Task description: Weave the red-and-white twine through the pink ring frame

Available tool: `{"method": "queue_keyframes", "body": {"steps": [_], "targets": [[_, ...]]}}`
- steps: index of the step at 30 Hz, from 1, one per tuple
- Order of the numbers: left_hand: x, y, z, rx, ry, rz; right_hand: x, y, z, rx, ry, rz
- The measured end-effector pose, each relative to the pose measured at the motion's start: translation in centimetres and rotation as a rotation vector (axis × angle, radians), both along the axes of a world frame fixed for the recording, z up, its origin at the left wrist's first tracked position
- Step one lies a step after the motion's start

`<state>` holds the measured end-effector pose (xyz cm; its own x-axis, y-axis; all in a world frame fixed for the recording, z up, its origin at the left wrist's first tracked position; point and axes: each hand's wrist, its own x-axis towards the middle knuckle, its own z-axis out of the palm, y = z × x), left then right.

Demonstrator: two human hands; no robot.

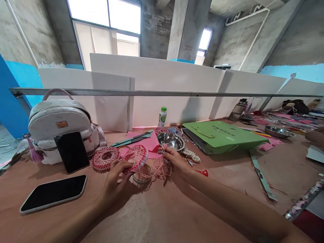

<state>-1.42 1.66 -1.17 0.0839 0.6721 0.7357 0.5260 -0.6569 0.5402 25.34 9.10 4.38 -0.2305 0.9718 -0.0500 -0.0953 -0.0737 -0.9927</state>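
My left hand (116, 179) grips a ring wound with red and white thread (142, 156), tilted up off the table. Pink thread (158, 170) runs from it in a loose tangle to my right hand (176, 162), whose fingers are pinched on the strands. Just below the held ring lies a plain round band (139, 180), partly covered by thread. Another red and white wound ring (104, 158) rests flat to the left of my left hand. A shiny metal bowl (172, 139) stands behind my right hand, and a bundle of cream cord (191, 155) lies beside it.
A white backpack (60, 114) with a phone (71, 152) leaning on it is at left; a second phone (54, 194) lies nearer. Behind stand a green-capped bottle (162, 117) and white panels. At right are a green bag (225, 136) and a green strip (263, 177).
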Motion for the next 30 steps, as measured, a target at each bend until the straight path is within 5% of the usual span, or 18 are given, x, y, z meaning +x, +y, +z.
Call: {"method": "queue_keyframes", "body": {"steps": [3, 10, 18, 24, 30], "targets": [[0.2, -0.3, -0.1, -0.047, -0.036, 0.024, -1.0, 0.6, -0.3, 0.056, -0.011, -0.006], [-0.1, 0.0, -0.3, -0.024, -0.046, 0.000, -5.5, -0.4, -1.0, 0.099, -0.286, 0.524], [-0.4, 0.4, -0.4, -0.028, -0.032, -0.003, -5.7, 0.3, -1.7, 0.001, -0.353, 0.668], [0.0, -0.2, -0.1, -0.084, -0.079, 0.005, -5.3, 0.6, -1.6, 0.024, -0.190, 0.435], [0.8, -1.0, 0.2, -0.148, -0.116, 0.027, -2.2, 2.4, -0.9, 0.066, 0.086, -0.139]]}}
